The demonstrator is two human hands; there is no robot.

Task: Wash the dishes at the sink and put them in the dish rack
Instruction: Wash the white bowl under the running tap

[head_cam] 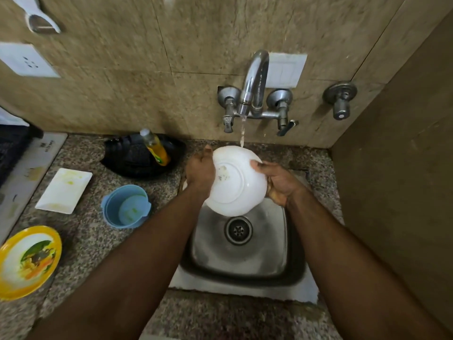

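I've got the white bowl (236,181) up over the sink (239,256), tipped so its underside and foot ring face me. My left hand (199,171) grips its left rim, fingers wrapped round the far side out of sight, thumb pointing up toward the wall. My right hand (278,181) holds the right rim, fingertips curled over the edge onto the outside of the bowl. Both hands are clamped on it, one on each side.

Water (242,132) is running from the tap (253,82) in a thin stream and lands on the bowl's upper edge, right at the back. The drain (238,230) sits straight below the bowl, and the basin looks wet.

On the counter (81,231) to my left, the blue cup (126,206) stands upright just beside the sink, with greenish smears inside. Further left lies a white rectangular plate (64,190), streaked yellow. At the near left edge sits the yellow-rimmed plate (28,262) with food scraps on it. Back by the wall a black pan (143,157) holds a bottle (155,147) of yellow liquid, leaning to the left. I can't make out a dish rack for certain; something dark shows at the far left edge.
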